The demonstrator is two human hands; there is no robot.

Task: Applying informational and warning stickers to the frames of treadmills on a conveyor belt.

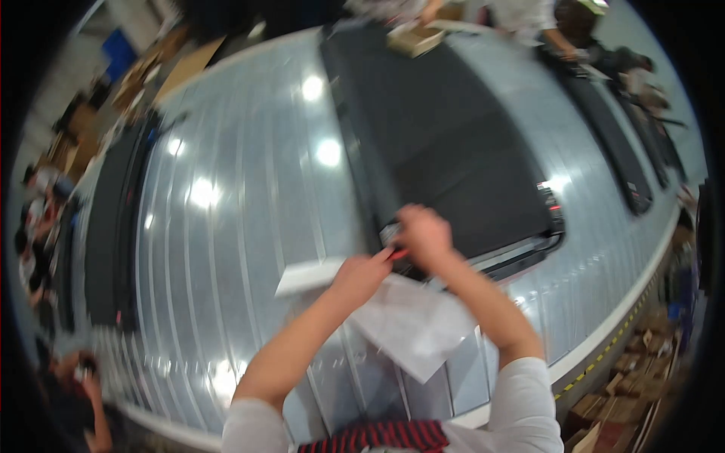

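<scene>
1. Nearest the person lies a crumpled sheet of clear plastic wrap (pixel 411 325) on the ribbed metal tabletop (pixel 249 226), partly under the forearms; it looks light, limp and slippery, likely to slide if brushed.
2. Just left of it sits a flat white card (pixel 310 275), thin and stiff by the look of it.
3. The left hand (pixel 361 275) is closed, pinching a small red tool (pixel 398 254) whose tip points at the near corner of the large black flat panel (pixel 445 158).
4. The right hand (pixel 424 235) is curled over that same corner, fingers pressed on the edge; whether it grips anything I cannot tell.
5. The panel lies flat across the tabletop, stretching away. I judge it broad, rigid and heavy, with a smooth face best not pressed; its edges and corners seem the places to hold.
6. At the far end, another person's hands rest by a cardboard box (pixel 415 38).
</scene>
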